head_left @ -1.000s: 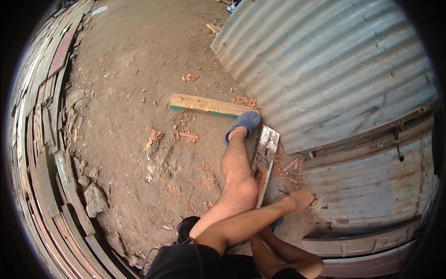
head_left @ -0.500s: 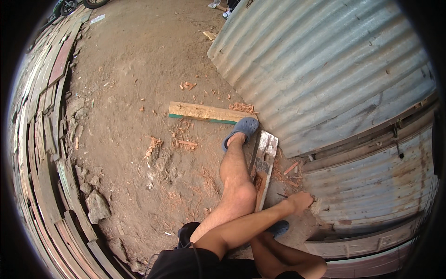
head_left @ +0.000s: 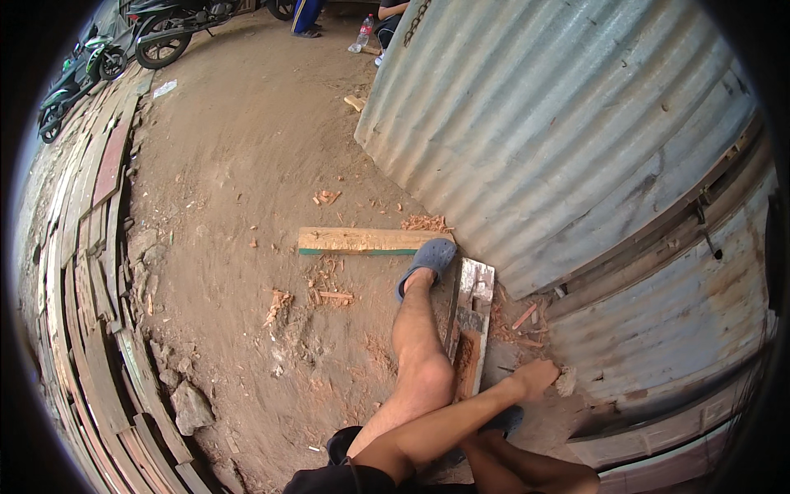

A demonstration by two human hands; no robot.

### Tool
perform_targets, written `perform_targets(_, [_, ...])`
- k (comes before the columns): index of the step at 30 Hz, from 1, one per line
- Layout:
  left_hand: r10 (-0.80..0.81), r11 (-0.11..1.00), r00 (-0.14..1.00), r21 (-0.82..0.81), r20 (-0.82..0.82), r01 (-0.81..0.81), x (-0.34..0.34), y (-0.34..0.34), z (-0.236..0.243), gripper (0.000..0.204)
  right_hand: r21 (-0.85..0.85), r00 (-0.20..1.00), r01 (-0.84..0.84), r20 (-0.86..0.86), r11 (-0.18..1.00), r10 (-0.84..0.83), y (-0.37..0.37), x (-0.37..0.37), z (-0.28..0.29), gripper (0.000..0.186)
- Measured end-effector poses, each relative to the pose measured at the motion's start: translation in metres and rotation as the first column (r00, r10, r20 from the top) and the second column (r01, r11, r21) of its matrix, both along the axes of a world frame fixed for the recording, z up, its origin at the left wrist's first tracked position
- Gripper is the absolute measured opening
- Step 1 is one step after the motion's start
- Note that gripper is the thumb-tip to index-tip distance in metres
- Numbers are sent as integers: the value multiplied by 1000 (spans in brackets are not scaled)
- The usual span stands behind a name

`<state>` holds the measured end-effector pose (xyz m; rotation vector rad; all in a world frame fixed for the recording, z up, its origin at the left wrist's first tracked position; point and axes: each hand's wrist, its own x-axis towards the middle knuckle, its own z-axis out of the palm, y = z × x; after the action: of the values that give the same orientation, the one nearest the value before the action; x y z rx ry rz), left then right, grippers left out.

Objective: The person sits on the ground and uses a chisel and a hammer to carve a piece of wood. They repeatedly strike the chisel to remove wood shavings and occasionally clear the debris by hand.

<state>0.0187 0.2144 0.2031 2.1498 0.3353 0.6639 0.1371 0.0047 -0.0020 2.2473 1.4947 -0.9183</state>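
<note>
My left arm reaches across my bent left knee, with my left hand (head_left: 536, 379) closed low over the ground to the right. From the fist a thin dark blade points left and a pale, frayed butt (head_left: 565, 380) sticks out right; it looks like a chisel (head_left: 508, 370). Beside the hand lies a long board (head_left: 476, 284) with a whitish, worn top and a recess full of reddish shavings. My left foot, in a blue clog (head_left: 434, 257), is set between this board and a yellowish beam (head_left: 362, 240) with a green side. My right hand is not visible.
Corrugated metal sheets (head_left: 527, 140) wall off the right side. Stacked old planks (head_left: 90, 288) line the left, with a rock (head_left: 192, 409) beside them. Wood chips (head_left: 333, 284) litter the dirt. Motorcycles (head_left: 164, 37), a plastic bottle (head_left: 364, 31) and other people's legs (head_left: 307, 16) are at the far end.
The view has tilted up, so the ground things sit lower and the motorcycles, bottle and people at the far end now show. My left hand keeps its grip beside the board.
</note>
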Motion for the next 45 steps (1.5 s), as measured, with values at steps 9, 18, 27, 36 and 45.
perform_targets(9, [-28,999,996,39,-90,32,-2,-5,-8,23,118,997,30,-76,993,-21,-11,8,-11,28])
perform_targets(18, [-107,993,963,27,-247,117,2,-7,-13,24,683,964,256,-131,685,-230,-31,-76,-39,18])
perform_targets(27, [-123,987,954,70,-273,147,20,-11,-6,26,704,959,281,-231,652,-164,-17,-55,-35,17])
perform_targets(36, [7,998,949,66,-315,15,10,3,6,29,514,911,315,-399,798,-103,-10,-27,-48,10])
perform_targets(45, [56,994,973,99,-223,-35,9,1,-1,23,461,888,341,-443,819,-121,-17,-30,-50,12])
